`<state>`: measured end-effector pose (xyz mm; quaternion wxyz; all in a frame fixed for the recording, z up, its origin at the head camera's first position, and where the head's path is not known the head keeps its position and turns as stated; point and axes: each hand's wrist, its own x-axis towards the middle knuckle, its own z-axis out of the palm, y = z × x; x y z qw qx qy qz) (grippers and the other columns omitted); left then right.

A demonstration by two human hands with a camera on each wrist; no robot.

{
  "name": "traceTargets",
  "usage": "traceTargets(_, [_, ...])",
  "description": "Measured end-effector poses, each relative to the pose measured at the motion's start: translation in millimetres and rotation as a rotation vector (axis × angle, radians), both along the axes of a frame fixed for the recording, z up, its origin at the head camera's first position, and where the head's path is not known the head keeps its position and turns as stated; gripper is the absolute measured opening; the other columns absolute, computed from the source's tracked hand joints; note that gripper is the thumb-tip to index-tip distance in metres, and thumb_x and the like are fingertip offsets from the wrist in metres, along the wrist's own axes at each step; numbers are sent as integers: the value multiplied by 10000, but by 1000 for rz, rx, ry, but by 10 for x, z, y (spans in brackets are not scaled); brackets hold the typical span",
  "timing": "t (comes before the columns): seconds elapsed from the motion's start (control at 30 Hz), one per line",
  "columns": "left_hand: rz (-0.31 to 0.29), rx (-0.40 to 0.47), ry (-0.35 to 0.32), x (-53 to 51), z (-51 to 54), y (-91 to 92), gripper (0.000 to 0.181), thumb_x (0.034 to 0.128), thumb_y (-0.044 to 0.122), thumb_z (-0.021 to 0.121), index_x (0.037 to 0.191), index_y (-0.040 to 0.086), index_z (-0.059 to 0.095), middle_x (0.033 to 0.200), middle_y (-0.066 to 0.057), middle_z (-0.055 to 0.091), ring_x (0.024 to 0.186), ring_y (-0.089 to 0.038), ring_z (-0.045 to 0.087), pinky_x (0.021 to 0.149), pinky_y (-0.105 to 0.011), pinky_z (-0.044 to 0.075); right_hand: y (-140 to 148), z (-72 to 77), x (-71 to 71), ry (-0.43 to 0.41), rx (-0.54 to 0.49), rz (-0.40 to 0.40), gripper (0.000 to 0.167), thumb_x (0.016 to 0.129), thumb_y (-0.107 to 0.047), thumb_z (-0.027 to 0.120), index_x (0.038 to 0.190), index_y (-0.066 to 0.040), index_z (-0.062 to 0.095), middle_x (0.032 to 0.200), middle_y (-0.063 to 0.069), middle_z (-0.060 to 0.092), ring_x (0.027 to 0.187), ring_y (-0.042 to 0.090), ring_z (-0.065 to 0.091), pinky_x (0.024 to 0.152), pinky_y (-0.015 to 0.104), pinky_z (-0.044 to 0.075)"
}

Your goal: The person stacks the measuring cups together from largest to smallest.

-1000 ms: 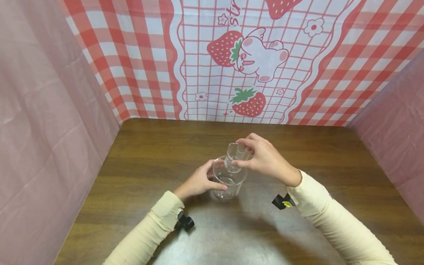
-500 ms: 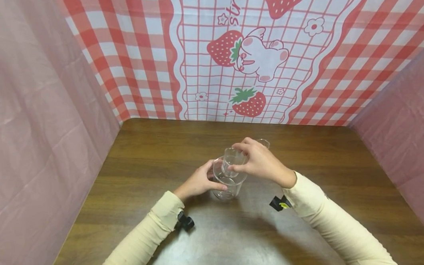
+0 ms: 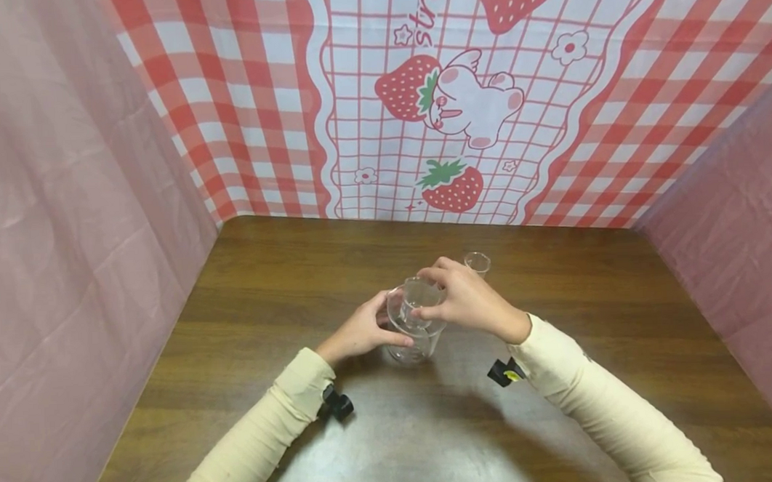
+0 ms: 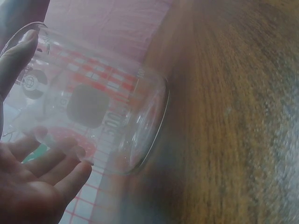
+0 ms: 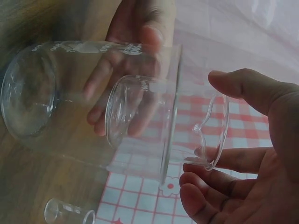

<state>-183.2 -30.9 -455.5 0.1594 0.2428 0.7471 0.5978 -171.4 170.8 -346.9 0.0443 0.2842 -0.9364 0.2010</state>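
A large clear glass beaker (image 3: 413,347) with white markings stands upright on the wooden table. My left hand (image 3: 361,331) grips its side, thumb in front and fingers behind; in the left wrist view the fingers (image 4: 70,179) curve along the glass wall. Partly inside its mouth is a smaller glass beaker (image 3: 420,294), its lower end below the large rim. My right hand (image 3: 471,303) pinches this smaller beaker near its spouted rim, thumb (image 5: 243,84) on one side and fingers on the other. Its base (image 5: 119,114) looks clear of the large beaker's bottom in the right wrist view.
Behind my right hand a third, tiny glass beaker (image 3: 477,263) stands on the table (image 3: 283,275). A strawberry-print cloth (image 3: 354,126) hangs along the back edge, with pink curtains (image 3: 77,213) at both sides.
My right hand has lowered the smaller beaker into the large beaker's mouth, moving slightly left and toward me. The tiny beaker behind that hand has come into view. My left hand keeps still.
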Motion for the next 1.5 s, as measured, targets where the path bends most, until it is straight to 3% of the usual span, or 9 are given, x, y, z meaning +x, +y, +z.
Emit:
traceTargets(0.37, [3, -16, -12, -2, 12, -10, 855, 756, 107, 827, 1460, 22, 350, 1486, -188, 444, 1301, -363, 524, 1099, -416, 463, -73, -60, 12, -18, 53, 19, 575, 697, -354, 844, 1125, -3, 689, 907, 64, 606, 743, 135, 498, 626, 252, 454])
traceTargets(1.0, [-13, -5, -11, -4, 13, -4, 811, 767, 100, 817, 1440, 23, 372, 1441, -193, 488, 1298, -359, 528, 1098, -403, 468, -111, -115, -8, -8, 105, 54, 584, 703, -344, 842, 1139, 8, 679, 908, 69, 614, 740, 141, 519, 610, 272, 471])
traceTargets(1.23, [-6, -10, -16, -5, 3, -9, 816, 763, 100, 819, 1441, 24, 372, 1437, -199, 491, 1293, -367, 530, 1103, -421, 460, -139, -114, -19, -53, 158, 61, 603, 705, -351, 843, 1171, -9, 672, 892, 52, 587, 704, 131, 487, 593, 254, 450])
traceTargets(1.5, [-9, -4, -8, -8, -12, -7, 839, 749, 85, 822, 1448, 20, 363, 1446, -199, 486, 1296, -370, 525, 1110, -434, 451, -184, -121, -26, -64, 219, 73, 631, 700, -343, 854, 1205, -16, 663, 928, 86, 613, 702, 133, 496, 642, 287, 507])
